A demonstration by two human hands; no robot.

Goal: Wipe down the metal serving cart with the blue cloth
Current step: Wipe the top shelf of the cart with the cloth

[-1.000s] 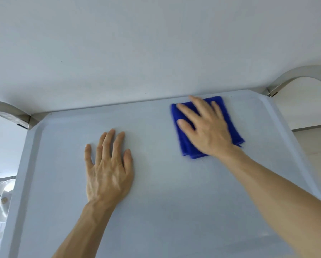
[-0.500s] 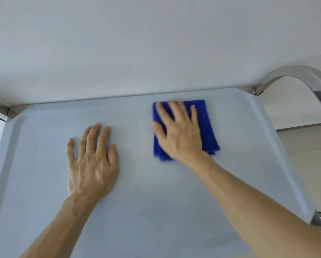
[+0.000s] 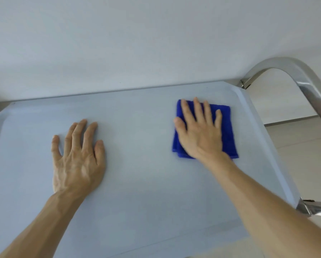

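The metal serving cart's top shelf (image 3: pixel 141 211) fills the lower view, a pale flat tray with a raised rim. A folded blue cloth (image 3: pixel 228 131) lies on its far right part. My right hand (image 3: pixel 199 134) presses flat on the cloth, fingers spread and pointing away from me. My left hand (image 3: pixel 77 159) rests palm down on the bare shelf at the left, fingers apart, holding nothing.
A curved steel handle (image 3: pixel 305 77) arches over the cart's right end, with a frame joint (image 3: pixel 312 209) at the near right corner. A white wall (image 3: pixel 137 43) stands right behind the cart. Pale floor tiles (image 3: pixel 305 146) show to the right.
My right hand has slid the cloth leftward and then back to the right along the far side. The left hand stays planted on the shelf.
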